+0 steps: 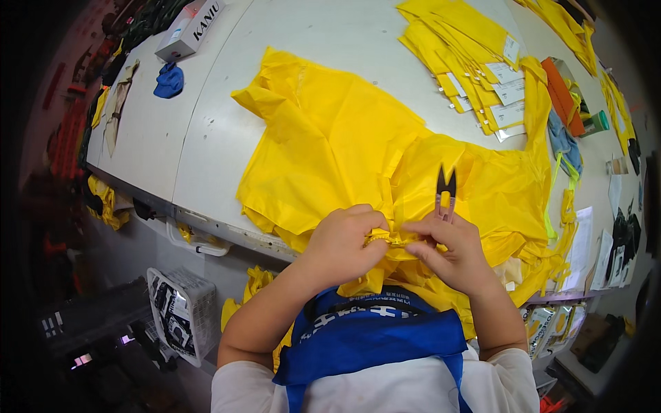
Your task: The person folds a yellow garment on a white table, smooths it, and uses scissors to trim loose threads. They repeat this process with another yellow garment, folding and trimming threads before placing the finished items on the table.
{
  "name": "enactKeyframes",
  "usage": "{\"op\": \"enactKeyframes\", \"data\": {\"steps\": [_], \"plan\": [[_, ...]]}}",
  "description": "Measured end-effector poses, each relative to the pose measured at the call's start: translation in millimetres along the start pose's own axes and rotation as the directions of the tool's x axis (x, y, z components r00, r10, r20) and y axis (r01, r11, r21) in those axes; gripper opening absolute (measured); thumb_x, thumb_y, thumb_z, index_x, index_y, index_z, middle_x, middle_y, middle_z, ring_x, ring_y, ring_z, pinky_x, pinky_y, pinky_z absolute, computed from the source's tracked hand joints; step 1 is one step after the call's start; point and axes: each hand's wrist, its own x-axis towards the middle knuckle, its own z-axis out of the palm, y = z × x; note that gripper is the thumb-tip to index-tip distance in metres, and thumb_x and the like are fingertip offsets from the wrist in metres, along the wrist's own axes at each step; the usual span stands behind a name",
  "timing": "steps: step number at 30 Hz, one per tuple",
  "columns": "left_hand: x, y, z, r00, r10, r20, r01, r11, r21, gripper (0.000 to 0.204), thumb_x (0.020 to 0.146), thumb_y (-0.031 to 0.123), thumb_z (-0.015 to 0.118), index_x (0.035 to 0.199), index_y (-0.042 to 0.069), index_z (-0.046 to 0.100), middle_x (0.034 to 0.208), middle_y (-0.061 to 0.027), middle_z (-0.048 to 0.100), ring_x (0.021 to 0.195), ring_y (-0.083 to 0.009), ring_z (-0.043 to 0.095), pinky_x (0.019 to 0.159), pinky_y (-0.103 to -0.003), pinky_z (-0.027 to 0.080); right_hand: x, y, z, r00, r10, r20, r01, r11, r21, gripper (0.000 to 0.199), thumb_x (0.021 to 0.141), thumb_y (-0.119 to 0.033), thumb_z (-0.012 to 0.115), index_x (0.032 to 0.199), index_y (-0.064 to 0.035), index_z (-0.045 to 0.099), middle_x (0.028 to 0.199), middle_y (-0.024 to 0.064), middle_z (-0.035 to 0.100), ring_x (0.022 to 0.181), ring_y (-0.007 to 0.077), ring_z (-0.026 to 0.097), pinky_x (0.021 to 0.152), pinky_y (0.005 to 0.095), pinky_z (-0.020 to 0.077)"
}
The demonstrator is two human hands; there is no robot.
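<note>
Seemingly light, slick cloth point(330, 131) was aptly pinched at its bunched edge by closed left hand point(346, 241) and right hand point(451, 251), where snips point(441, 184) were held.

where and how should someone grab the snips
Hold the snips by the pinkish handle, likely best from the person's side: the dark, pointed blades aim away over the yellow fabric, and the right grip covers the handle's lower end.
</note>
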Motion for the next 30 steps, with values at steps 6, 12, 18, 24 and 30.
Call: {"op": "enactKeyframes", "data": {"steps": [6,12,18,24,30], "plan": [[-4.1,-1.8,-0.5,1.000,-0.002,-0.011,0.003,1.000,0.014,0.011,0.072,0.011,0.057,0.079,0.003,0.060,0.075,-0.0135,0.056,0.072,-0.0304,0.056,0.064,-0.035,0.045,-4.8,9.9,5.3,0.995,0.086,0.052,-0.093,0.985,0.146,0.004,0.084,-0.009,0.062,0.086,-0.0052,0.060,0.075,0.0068,0.057,0.064,0.0174,0.052,0.059,0.0262,0.0416],[-6.3,-13.8,0.0,0.998,-0.055,-0.009,0.054,0.997,-0.062,0.010,0.072,0.010,0.057,0.078,0.002,0.060,0.076,-0.0130,0.057,0.072,-0.0292,0.057,0.065,-0.033,0.045,-16.9,15.1,-1.3,0.985,0.169,0.039,-0.102,0.382,0.919,0.012,0.090,-0.015,0.054,0.085,-0.0049,0.051,0.073,0.0013,0.046,0.056,0.0101,0.037,0.053,0.0221,0.0304],[-8.7,-19.0,-3.3,0.999,0.004,-0.033,-0.006,0.998,-0.062,0.019,0.073,0.010,0.060,0.090,0.003,0.061,0.075,-0.0109,0.056,0.071,-0.0247,0.056,0.067,-0.030,0.045,-30.6,68.5,-85.3,0.880,0.276,-0.386,-0.049,0.861,0.506,0.009,0.093,-0.009,0.046,0.093,-0.0030,0.053,0.070,-0.0013,0.042,0.059,0.0093,0.037,0.054,0.0209,0.0311],[-20.8,-24.4,-16.4,0.939,-0.281,0.196,0.342,0.729,-0.594,0.035,0.081,0.009,0.062,0.114,0.005,0.055,0.076,0.0020,0.051,0.069,-0.0060,0.047,0.062,-0.019,0.038,-117.4,228.9,-197.2,0.520,0.406,-0.752,-0.817,0.493,-0.299,0.052,0.089,-0.003,0.045,0.138,-0.0146,0.032,0.079,0.0171,0.059,0.069,0.0275,0.058,0.060,0.0363,0.0443],[-21.4,-26.1,-27.3,0.841,-0.374,0.391,0.524,0.743,-0.416,0.034,0.076,-0.002,0.066,0.109,0.004,0.060,0.076,0.0059,0.047,0.068,-0.0016,0.041,0.059,-0.015,0.033,-216.4,362.8,-253.7,0.431,0.242,-0.869,-0.885,0.303,-0.354,0.044,0.087,-0.004,0.045,0.130,-0.0081,0.039,0.093,0.0235,0.061,0.078,0.0390,0.060,0.065,0.0428,0.0467]]}}
